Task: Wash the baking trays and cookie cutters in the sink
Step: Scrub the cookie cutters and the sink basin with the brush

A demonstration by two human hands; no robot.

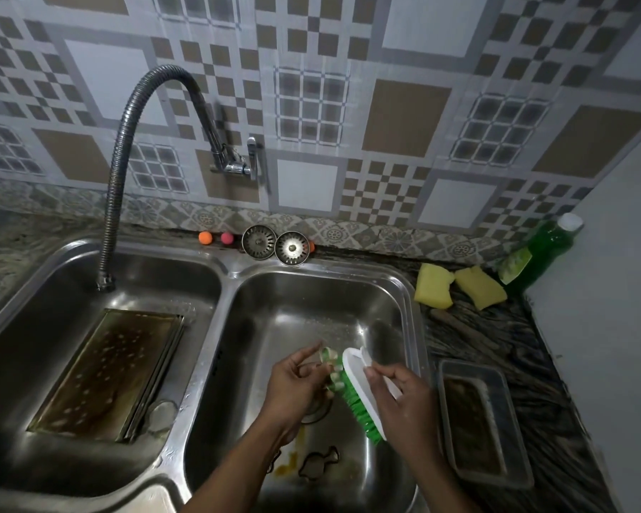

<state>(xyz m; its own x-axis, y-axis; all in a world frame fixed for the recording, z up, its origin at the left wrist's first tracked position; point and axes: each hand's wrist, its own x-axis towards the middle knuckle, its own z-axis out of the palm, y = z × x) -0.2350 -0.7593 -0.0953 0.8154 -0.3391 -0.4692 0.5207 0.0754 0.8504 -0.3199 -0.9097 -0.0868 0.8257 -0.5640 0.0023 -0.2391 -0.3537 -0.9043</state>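
Bristles of the scrub brush [359, 396] faced left, toward the small greenish cookie cutter [328, 355] held over the right basin [415, 327] of the sink. The brush's long axis ran on a diagonal, from its far end beside the cutter down toward the person, so the cutter lay just left of that far end and seemed to touch the bristles there. The left hand [293, 386] pinched the cutter, its fingers [304, 355] curled lightly round it, thumb and forefinger doing the holding. The right hand [404, 398] gripped the brush by its white back, fingers closed over the top.

The step in hand looked like scrubbing this one cutter, and the next stroke would likely turn on keeping the bristles square against its thin edge.

A fish-shaped cutter [318, 463] lay on the floor of the same basin, near the person and below both hands. Stained baking trays [104, 372] sat stacked in the left basin, well apart from the hands, and another tray [483, 420] rested on the counter to the right.
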